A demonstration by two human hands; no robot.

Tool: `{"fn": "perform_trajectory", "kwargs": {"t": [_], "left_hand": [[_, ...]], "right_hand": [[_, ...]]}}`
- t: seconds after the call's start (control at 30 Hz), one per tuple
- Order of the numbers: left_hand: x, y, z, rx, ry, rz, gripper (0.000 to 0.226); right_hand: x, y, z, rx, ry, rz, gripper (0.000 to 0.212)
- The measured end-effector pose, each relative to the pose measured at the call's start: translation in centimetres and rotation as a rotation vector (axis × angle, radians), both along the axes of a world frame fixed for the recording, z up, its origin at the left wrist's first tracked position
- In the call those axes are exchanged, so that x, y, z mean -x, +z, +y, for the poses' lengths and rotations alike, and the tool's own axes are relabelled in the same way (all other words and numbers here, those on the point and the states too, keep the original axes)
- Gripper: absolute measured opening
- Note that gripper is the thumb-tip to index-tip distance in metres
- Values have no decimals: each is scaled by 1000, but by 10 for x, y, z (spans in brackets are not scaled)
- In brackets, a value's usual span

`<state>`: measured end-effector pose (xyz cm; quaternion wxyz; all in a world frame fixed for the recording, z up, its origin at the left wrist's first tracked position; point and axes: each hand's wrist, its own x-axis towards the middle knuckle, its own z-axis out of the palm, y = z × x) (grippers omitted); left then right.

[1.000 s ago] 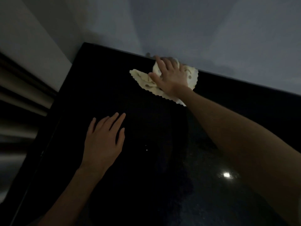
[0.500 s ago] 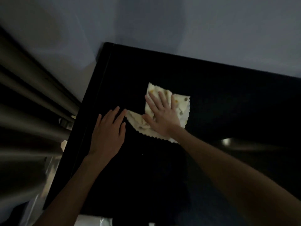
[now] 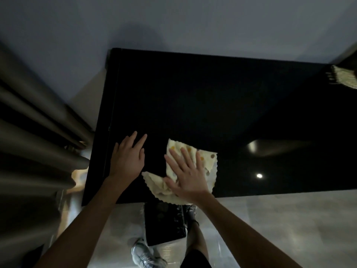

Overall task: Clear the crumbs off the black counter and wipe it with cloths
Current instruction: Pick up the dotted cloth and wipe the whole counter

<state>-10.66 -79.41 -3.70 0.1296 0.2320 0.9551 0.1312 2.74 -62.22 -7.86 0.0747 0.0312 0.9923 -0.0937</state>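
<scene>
Gleaming black counter [image 3: 193,103] against blue-grey wall [image 3: 193,22], curtain [image 3: 34,132] alongside

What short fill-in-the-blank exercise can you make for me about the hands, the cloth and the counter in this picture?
1. The ____ hand presses flat on the cloth.
2. The left hand lies flat on the counter and holds ____.
3. The counter is ____ in colour.

Missing words: right; nothing; black
</scene>
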Motion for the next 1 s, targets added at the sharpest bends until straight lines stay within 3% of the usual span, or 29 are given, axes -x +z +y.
{"fn": "perform_trajectory", "kwargs": {"t": [0.07, 0.2, 0.3, 0.47, 0.73, 0.83, 1.0], "left_hand": [[-2, 0, 5, 8, -12, -19, 49], [2, 2, 12, 4, -19, -49, 49], [10, 4, 14, -10, 2, -41, 48], [41, 4, 27, -6, 37, -43, 48], [119, -15, 47, 66, 177, 55, 46], [136, -19, 50, 90, 218, 83, 55], [146, -23, 55, 36, 283, 165, 50]], "right_hand": [[-15, 0, 21, -27, -97, -19, 67], [-26, 1, 68, -39, -486, -80, 74], [-3, 3, 70, -4, -623, -61, 81], [69, -2, 80, 50, -520, -34, 85], [261, -16, 139, 18, -439, 17, 90], [322, -16, 154, -5, -400, 32, 92], [402, -16, 161, -42, -222, 34, 92]]}}
